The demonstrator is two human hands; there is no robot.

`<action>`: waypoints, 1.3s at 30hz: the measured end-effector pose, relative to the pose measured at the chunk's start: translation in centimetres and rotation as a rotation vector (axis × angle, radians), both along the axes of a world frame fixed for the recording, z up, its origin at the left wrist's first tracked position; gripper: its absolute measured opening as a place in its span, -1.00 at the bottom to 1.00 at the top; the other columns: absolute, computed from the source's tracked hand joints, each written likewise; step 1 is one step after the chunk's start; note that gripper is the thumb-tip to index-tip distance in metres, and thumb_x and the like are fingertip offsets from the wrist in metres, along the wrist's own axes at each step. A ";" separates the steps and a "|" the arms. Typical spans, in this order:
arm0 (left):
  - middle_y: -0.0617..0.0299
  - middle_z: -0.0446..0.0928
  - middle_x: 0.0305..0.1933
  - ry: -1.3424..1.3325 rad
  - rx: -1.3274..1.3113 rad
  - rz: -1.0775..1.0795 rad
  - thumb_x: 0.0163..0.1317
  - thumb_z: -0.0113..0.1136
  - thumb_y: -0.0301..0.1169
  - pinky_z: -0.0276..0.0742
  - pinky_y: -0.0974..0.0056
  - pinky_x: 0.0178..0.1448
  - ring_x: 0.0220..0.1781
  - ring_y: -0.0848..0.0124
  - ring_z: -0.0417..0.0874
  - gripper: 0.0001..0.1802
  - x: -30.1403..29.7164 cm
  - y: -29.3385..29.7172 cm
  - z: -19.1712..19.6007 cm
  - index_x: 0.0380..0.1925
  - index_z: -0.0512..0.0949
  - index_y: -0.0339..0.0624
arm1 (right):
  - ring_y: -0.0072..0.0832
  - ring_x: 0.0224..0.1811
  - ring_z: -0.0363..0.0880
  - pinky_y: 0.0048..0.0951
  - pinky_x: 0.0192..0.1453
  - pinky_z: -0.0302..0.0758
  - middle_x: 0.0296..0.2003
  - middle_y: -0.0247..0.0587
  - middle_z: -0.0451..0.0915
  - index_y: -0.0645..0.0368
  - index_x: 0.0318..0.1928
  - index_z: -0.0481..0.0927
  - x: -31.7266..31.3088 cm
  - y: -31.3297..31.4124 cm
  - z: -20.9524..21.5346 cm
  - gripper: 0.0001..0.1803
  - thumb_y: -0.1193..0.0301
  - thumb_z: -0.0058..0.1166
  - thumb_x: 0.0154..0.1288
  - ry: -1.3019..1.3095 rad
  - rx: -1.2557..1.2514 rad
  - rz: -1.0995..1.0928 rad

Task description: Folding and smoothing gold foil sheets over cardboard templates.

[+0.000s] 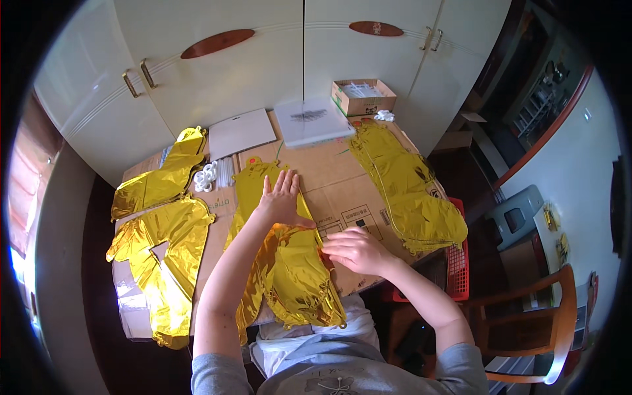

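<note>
A flat, uninflated gold foil balloon [299,289] lies in front of me, its near end hanging over the table edge toward my lap. My left hand [282,203] rests on its upper part, palm down with fingers spread. At the balloon's right edge is my right hand [359,250], fingers loosely bent and pointing left. I see nothing held in it, though its palm side is hidden. More flat gold balloons lie around: one at the far left [161,174], one at the near left [178,230] and one on the right [408,191].
Cardboard [322,184] covers the table. At the back are a grey board [242,135], a clear plastic lid [313,122] and a box [364,99] of thin white sticks. White rings [205,178] lie by the left balloons. A red basket [457,263] and wooden chair [559,322] stand right.
</note>
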State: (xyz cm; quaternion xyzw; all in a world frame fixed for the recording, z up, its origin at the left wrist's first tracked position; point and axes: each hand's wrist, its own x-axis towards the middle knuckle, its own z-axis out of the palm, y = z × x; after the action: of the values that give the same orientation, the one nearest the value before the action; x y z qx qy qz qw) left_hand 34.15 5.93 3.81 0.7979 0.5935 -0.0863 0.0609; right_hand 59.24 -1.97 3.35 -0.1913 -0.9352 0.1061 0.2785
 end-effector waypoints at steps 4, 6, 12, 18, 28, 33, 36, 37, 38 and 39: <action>-0.06 -0.21 0.59 0.000 0.007 -0.001 -0.40 0.13 0.65 -0.32 -0.26 0.55 0.62 0.05 -0.27 0.63 0.0 -0.1 0.1 0.47 -0.16 -0.35 | -0.49 0.09 0.58 -0.37 0.11 0.40 -0.12 -0.41 0.72 0.08 -0.17 0.73 -1.9 1.4 -1.2 -0.75 0.29 0.27 0.15 -0.010 0.109 -0.056; -0.06 -0.21 0.59 -0.003 0.015 0.001 -0.40 0.14 0.65 -0.32 -0.26 0.55 0.62 0.04 -0.26 0.62 -0.1 -0.1 0.2 0.47 -0.16 -0.35 | -0.49 0.11 0.56 -0.37 0.11 0.39 -0.12 -0.41 0.72 0.08 -0.18 0.73 -2.2 1.7 -1.3 -0.73 0.25 0.28 0.14 -0.031 0.161 -0.063; -0.06 -0.20 0.59 0.001 0.007 0.007 -0.40 0.12 0.66 -0.33 -0.26 0.55 0.62 0.04 -0.26 0.63 -0.1 -0.2 -0.2 0.47 -0.16 -0.36 | -0.48 0.13 0.55 -0.35 0.16 0.38 -0.13 -0.41 0.72 0.08 -0.24 0.75 -1.6 1.5 -0.8 -0.72 0.18 0.27 0.13 -0.067 0.169 -0.016; -0.04 -0.20 0.59 0.016 -0.001 -0.010 -0.31 0.02 0.67 -0.35 -0.25 0.56 0.62 0.07 -0.26 0.56 -0.1 -0.1 0.2 0.48 -0.14 -0.34 | -0.47 0.11 0.56 -0.33 0.19 0.38 -0.17 -0.39 0.73 0.08 -0.28 0.75 -0.7 0.8 -0.1 -0.75 0.20 0.29 0.13 -0.087 0.125 0.047; 0.24 -0.17 0.61 -0.066 -0.020 0.052 0.06 -0.16 0.55 -0.38 -0.24 0.56 0.63 0.07 -0.29 0.20 -1.1 0.2 0.4 0.52 -0.11 0.00 | -0.51 -0.01 0.63 -0.30 0.28 0.37 -0.27 -0.39 0.74 0.13 -0.32 0.75 -0.3 0.8 0.6 -0.77 0.23 0.28 0.17 -0.103 0.071 0.158; 0.24 -0.18 0.61 -0.052 -0.001 0.045 0.00 -0.13 0.58 -0.39 -0.26 0.56 0.63 0.08 -0.30 0.25 -1.1 0.0 0.5 0.52 -0.10 -0.01 | -0.49 -0.04 0.63 -0.28 0.30 0.37 -0.28 -0.38 0.74 0.14 -0.34 0.74 0.6 0.3 1.0 -0.77 0.23 0.26 0.17 -0.113 0.084 0.247; 0.23 -0.18 0.61 -0.005 0.035 0.021 -0.07 -0.11 0.61 -0.39 -0.27 0.55 0.63 0.08 -0.30 0.31 -1.1 -0.3 0.6 0.51 -0.10 -0.04 | -0.49 -0.05 0.64 -0.26 0.28 0.40 -0.31 -0.37 0.73 0.12 -0.37 0.74 0.9 0.1 1.0 -0.78 0.23 0.26 0.17 -0.105 0.085 0.272; 0.23 -0.19 0.61 0.009 0.056 0.006 -0.09 -0.10 0.62 -0.39 -0.27 0.55 0.63 0.08 -0.30 0.33 -1.1 -0.3 0.7 0.51 -0.09 -0.06 | -0.49 -0.05 0.64 -0.26 0.27 0.41 -0.32 -0.37 0.73 0.11 -0.37 0.74 0.8 0.3 1.2 -0.78 0.23 0.26 0.18 -0.113 0.051 0.281; 0.23 -0.19 0.61 0.024 0.076 -0.009 -0.12 -0.09 0.63 -0.39 -0.28 0.55 0.63 0.09 -0.30 0.35 -1.1 -0.4 0.8 0.51 -0.09 -0.08 | -0.49 -0.05 0.64 -0.26 0.26 0.41 -0.32 -0.37 0.73 0.10 -0.38 0.73 0.7 0.4 1.6 -0.78 0.22 0.25 0.18 -0.122 0.016 0.291; 0.23 -0.19 0.61 0.033 0.077 -0.012 -0.13 -0.09 0.64 -0.38 -0.28 0.55 0.63 0.09 -0.30 0.37 -1.1 -0.4 0.7 0.51 -0.09 -0.09 | -0.48 -0.05 0.64 -0.26 0.25 0.42 -0.32 -0.37 0.73 0.10 -0.38 0.73 0.6 0.6 1.9 -0.78 0.22 0.25 0.19 -0.130 -0.019 0.300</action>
State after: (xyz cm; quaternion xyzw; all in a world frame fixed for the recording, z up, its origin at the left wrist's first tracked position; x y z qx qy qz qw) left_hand 33.03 5.49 4.56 0.8015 0.5926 -0.0771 0.0198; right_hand 59.79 -1.37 5.22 -0.0584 -0.9683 0.1427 0.1966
